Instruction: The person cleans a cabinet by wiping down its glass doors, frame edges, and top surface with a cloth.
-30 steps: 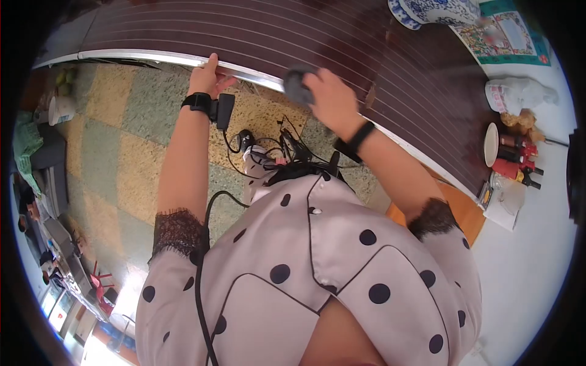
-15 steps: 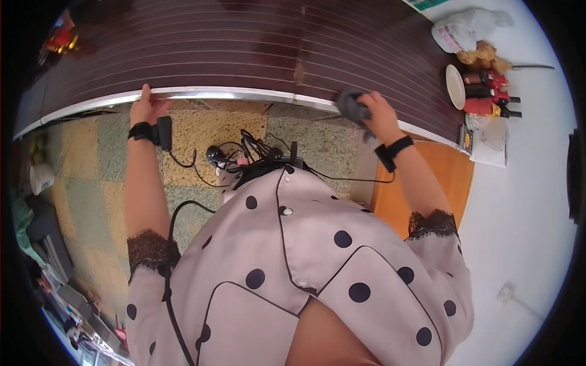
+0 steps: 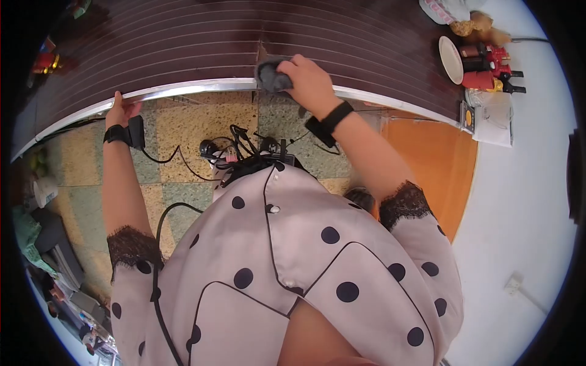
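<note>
A dark, striped tabletop [image 3: 183,43] with a shiny metal edge strip [image 3: 201,87] stretches across the top of the head view. My right hand [image 3: 310,84] is closed around a bunched dark grey cloth [image 3: 273,75], which lies against the metal strip near a seam in the top. At the left, my left hand [image 3: 121,111] grips the table's edge, its thumb on top and its fingers underneath, partly hidden. Both wrists wear black straps; a small black box [image 3: 137,131] with a cable hangs at the left one.
Red and dark bottles [image 3: 488,67], a pale plate [image 3: 451,60] and a plastic bag [image 3: 444,11] stand at the table's right end. A red and gold object [image 3: 46,63] is at the far left. Black cables [image 3: 244,146] hang at my waist. An orange-brown panel [image 3: 427,171] is at right.
My right hand has moved left along the metal edge with the cloth, to near the seam. My left hand still holds the edge, appearing further left as the view shifted.
</note>
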The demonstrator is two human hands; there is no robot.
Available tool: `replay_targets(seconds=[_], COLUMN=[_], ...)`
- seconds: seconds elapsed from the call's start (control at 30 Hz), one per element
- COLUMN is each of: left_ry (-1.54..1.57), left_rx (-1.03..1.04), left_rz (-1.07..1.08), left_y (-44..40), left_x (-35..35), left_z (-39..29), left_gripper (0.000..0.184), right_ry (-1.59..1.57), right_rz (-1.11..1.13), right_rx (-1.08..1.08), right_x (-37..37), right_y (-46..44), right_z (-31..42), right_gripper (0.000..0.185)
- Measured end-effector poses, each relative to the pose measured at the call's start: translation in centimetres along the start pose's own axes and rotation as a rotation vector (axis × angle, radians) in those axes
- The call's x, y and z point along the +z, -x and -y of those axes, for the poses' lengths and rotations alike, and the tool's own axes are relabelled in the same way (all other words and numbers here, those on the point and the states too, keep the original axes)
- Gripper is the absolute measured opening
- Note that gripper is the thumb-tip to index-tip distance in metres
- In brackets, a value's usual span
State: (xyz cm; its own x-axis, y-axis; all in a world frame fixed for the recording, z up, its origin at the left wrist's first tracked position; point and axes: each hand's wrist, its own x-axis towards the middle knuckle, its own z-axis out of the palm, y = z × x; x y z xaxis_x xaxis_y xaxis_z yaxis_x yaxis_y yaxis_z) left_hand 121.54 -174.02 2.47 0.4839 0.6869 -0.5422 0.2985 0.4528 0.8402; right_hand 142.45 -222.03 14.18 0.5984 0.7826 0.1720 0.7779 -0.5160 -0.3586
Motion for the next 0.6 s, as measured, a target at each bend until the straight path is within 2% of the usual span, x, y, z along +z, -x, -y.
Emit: replay_targets(seconds=[0.13,0.23,0.27,0.3,0.43,0.6], left_ry=[-0.095,-0.079,-0.034,-0.057,0.020,0.032], left_rx=[-0.032,-0.079,-0.053,-0.050,-0.015,-0.022], left_rz=[-0.032,-0.015,0.074,0.067,-0.009,0.000], left_y=[0.2,-0.2,-1.3,-0.8,0.5,0.3], left_x=[0.8,0.1,-0.8,-0.8,0.3,0.1], left_z=[-1.4,-0.6,0.0,0.2,-0.2,0.1], left_gripper=[0.046,0.048,0.048,0.048,0.048,0.046], right_ry=[0.054,0.103,0.115,0.115,0.148,0.036], right_rz=[0.002,0.035,0.055,0.030,0.073,-0.011], right_rx=[0.081,0.200,0.264,0.240,0.227,0.029], right_x=[-1.2,-4.6,-6.0,-6.7,-6.1,1.4], right_y=[2.2,6.5,7.9,9.3,7.7,0.5], right_z=[-1.9,-8.0,-9.9,-11.6,-9.2,0.6], right_gripper=[0.035,0.037,0.040,0.041,0.039,0.040])
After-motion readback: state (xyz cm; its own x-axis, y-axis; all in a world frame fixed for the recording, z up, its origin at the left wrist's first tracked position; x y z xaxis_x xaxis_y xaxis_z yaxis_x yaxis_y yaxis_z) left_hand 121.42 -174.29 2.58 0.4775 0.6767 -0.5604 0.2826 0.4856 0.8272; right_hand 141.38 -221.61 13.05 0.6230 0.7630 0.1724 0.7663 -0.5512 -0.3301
